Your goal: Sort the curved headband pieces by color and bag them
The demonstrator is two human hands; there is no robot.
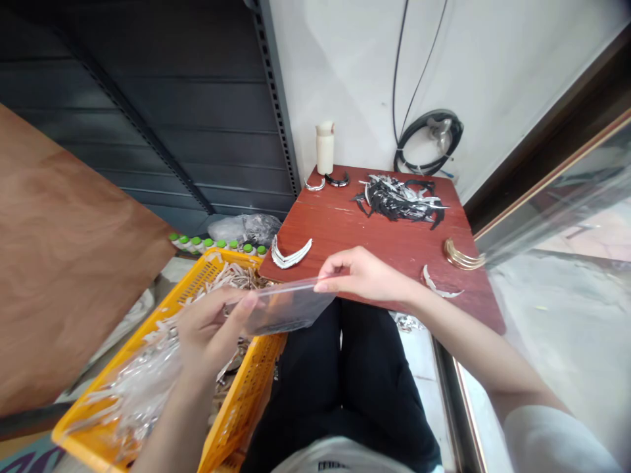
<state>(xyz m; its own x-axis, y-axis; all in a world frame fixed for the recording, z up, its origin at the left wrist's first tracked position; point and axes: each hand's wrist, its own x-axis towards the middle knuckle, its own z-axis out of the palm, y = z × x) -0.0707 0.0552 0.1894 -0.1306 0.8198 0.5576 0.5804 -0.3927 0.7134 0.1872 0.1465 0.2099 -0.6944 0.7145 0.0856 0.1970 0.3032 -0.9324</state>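
A clear zip-lock plastic bag [290, 309] is stretched between my two hands above my lap. My left hand [217, 322] pinches its left end with the thumb on top. At the other end, my right hand [355, 276] grips the top strip between thumb and fingertips. Just beyond the bag, a small stack of white curved strips [290, 255] lies on the red-brown table [335, 230]. Right of my right hand are one silver curved strip [441, 284] and a stack of gold curved strips [462, 256].
A yellow crate [241, 420] full of pale strips and plastic bags stands at my left. A pile of black and silver strips [399, 198] lies at the table's back, near a white cylinder [325, 150]. Black cable coils [401, 148] lean against the wall. Green-capped bottles [196, 243] line the shelf's foot.
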